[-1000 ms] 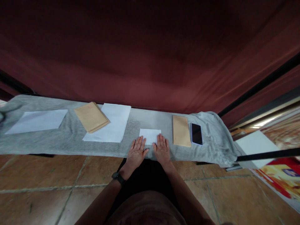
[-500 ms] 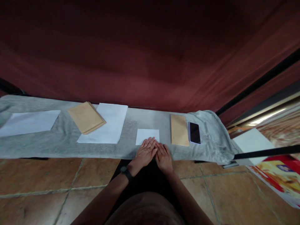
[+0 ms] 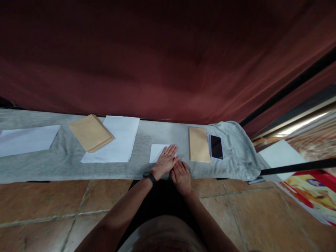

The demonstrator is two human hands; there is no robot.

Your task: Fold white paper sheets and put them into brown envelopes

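A small white sheet of paper [image 3: 156, 151], which looks folded, lies flat on the grey cloth in front of me. My left hand [image 3: 166, 160], with a dark watch at the wrist, rests flat across its right half, fingers stretched out and covering that part. Just right of it, my right hand [image 3: 181, 175] lies palm down near the paper's lower right corner, fingers straight. The two hands touch or nearly touch at the fingertips. Beyond my right hand lies a brown envelope [image 3: 199, 144].
Grey cloth [image 3: 143, 140] covers the long narrow bench. On the left are a stack of brown envelopes [image 3: 90, 133], white sheets [image 3: 120, 143] under it, and more white paper [image 3: 28, 140]. A phone [image 3: 216, 147] lies at right. A red curtain [image 3: 157, 70] hangs behind.
My left hand has slid forward and slightly right over the paper, covering more of it. My right hand has stayed almost in place. The view has shifted a little.
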